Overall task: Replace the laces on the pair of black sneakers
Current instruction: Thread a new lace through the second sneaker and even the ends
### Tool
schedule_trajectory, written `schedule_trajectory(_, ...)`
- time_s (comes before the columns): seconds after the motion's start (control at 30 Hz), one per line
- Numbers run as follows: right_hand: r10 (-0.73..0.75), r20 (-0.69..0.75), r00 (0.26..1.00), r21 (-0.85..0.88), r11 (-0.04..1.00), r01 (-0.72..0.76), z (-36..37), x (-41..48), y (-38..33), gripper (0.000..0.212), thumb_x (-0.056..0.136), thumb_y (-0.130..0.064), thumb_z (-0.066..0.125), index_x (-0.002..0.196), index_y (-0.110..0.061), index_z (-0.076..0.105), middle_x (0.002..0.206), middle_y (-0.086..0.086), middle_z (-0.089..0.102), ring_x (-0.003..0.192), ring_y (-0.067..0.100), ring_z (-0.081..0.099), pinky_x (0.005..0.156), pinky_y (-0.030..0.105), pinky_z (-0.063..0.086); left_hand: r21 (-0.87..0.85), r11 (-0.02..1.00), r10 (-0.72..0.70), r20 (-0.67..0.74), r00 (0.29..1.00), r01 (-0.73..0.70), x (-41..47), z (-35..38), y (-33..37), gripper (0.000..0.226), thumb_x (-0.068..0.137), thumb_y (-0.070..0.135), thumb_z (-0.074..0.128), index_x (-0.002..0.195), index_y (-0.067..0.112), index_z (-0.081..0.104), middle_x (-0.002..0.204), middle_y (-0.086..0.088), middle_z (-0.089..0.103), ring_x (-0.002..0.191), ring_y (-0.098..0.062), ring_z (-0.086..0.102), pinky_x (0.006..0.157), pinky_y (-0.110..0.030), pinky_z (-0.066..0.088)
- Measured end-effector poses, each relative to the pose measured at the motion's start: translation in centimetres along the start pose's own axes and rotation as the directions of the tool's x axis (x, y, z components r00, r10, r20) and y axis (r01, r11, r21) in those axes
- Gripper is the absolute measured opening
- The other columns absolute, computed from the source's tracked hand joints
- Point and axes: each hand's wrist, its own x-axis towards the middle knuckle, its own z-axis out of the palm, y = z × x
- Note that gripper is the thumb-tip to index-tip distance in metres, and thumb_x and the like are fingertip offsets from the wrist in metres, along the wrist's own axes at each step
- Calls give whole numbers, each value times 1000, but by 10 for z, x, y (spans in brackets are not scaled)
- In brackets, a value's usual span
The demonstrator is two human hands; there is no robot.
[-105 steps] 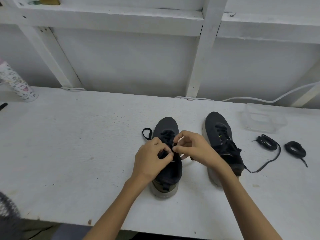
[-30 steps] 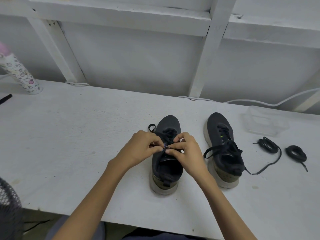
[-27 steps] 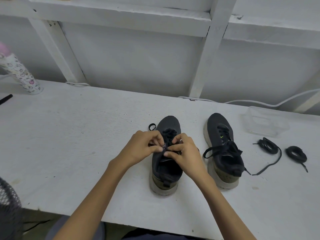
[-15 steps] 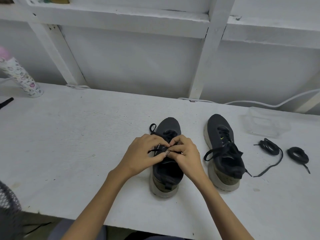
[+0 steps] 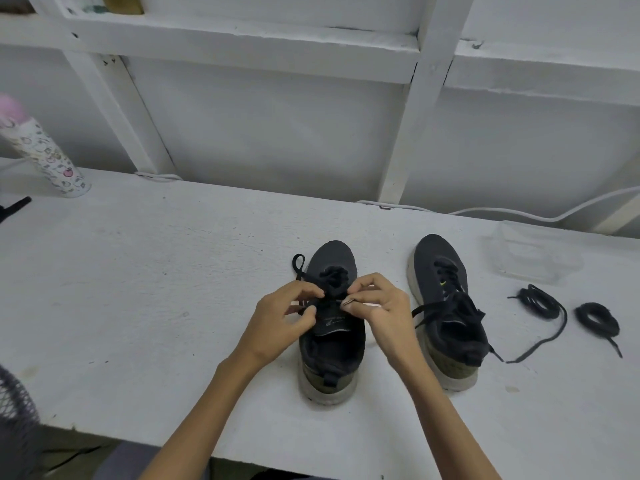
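Note:
Two black sneakers stand toes away from me on the white table. Over the tongue of the left sneaker both hands work at its black lace. My left hand pinches the lace at the shoe's left eyelets. My right hand pinches a lace tip between thumb and forefinger above the tongue. A loop of that lace sticks out left of the toe. The right sneaker is laced, its bow loose. Two coiled black spare laces, one beside the other, lie to its right.
A clear plastic box sits behind the spare laces. A patterned bottle with a pink cap stands at the far left. A white cable runs along the back wall. A dark mesh object is at the lower left edge.
My hands have drawn slightly apart above the tongue, and the right hand now shows the lace tip pinched in its fingers. The sneakers have stayed in place.

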Motion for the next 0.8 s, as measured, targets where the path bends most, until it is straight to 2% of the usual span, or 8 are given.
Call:
schedule_trajectory(0.07, 4, 3, 1000, 8, 1000, -4, -5, 0, -4, 14, 76, 14, 69, 71, 3, 75, 88, 0, 62, 73, -1, 62, 69, 13, 49, -3, 1000, 9, 0, 1000, -9, -2, 1, -1, 25, 87, 14, 60, 106, 30, 65, 114, 19, 63, 111, -8, 60, 93, -31, 53)
schedule_trajectory(0.17, 32, 66, 997, -18, 999, -31, -8, -1, -9, 19, 77, 8, 73, 70, -10, 78, 95, 3, 64, 82, 1, 63, 73, 13, 49, 142, 986, 90, -29, 995, -85, -2, 8, 5, 25, 84, 30, 56, 108, 33, 65, 125, 21, 55, 120, -8, 52, 97, -22, 44)
schedule_trajectory(0.3, 61, 104, 993, -10, 998, -60, -13, 0, -13, 16, 81, -6, 77, 75, -21, 80, 100, 0, 64, 87, 15, 64, 78, 23, 54, 227, 957, 212, -126, 969, -180, 5, 17, 19, 17, 88, 35, 63, 102, 28, 71, 105, 20, 65, 106, -4, 57, 93, -20, 41)
schedule_trajectory(0.37, 24, 68, 997, -56, 998, -20, -15, 0, -13, 12, 83, -13, 76, 80, -25, 81, 93, -4, 61, 81, 21, 62, 77, 33, 52, 78, 993, 103, -173, 979, -91, 6, 20, 25, 11, 90, 27, 67, 99, 29, 73, 95, 18, 71, 98, -3, 62, 88, -15, 43)
schedule_trajectory(0.47, -57, 7, 998, -82, 995, 57, -16, 0, -14, 17, 84, -11, 74, 88, -26, 79, 85, -2, 58, 70, 13, 58, 67, 27, 50, -229, 971, -128, -229, 965, 74, 7, 23, 30, 15, 87, 17, 71, 93, 30, 75, 86, 13, 75, 92, -5, 67, 85, -18, 48)
schedule_trajectory(0.57, -77, 37, 996, -147, 986, 81, -14, -1, -17, 26, 81, -8, 77, 89, -33, 76, 75, -6, 66, 74, 16, 64, 74, 33, 56, -328, 938, -200, -234, 951, 116, 8, 26, 30, 13, 85, 16, 73, 92, 26, 77, 90, 9, 76, 93, -10, 70, 87, -29, 53)
schedule_trajectory(0.7, -34, 46, 998, -207, 977, 43, -8, 2, -19, 19, 72, -11, 84, 86, -19, 74, 64, -6, 63, 56, 7, 57, 56, 17, 46, -427, 890, -262, -189, 946, 161, 13, 24, 32, 11, 83, 13, 74, 90, 21, 78, 90, 3, 76, 91, -14, 71, 86, -32, 55)
schedule_trajectory(0.8, -12, 77, 997, -242, 970, 30, -4, 4, -23, 14, 72, -10, 85, 79, -16, 73, 63, -3, 65, 49, 1, 56, 54, 14, 45, -437, 883, -267, -169, 949, 170, 15, 21, 34, 9, 81, 12, 76, 88, 18, 78, 89, 2, 76, 90, -13, 70, 82, -29, 54)
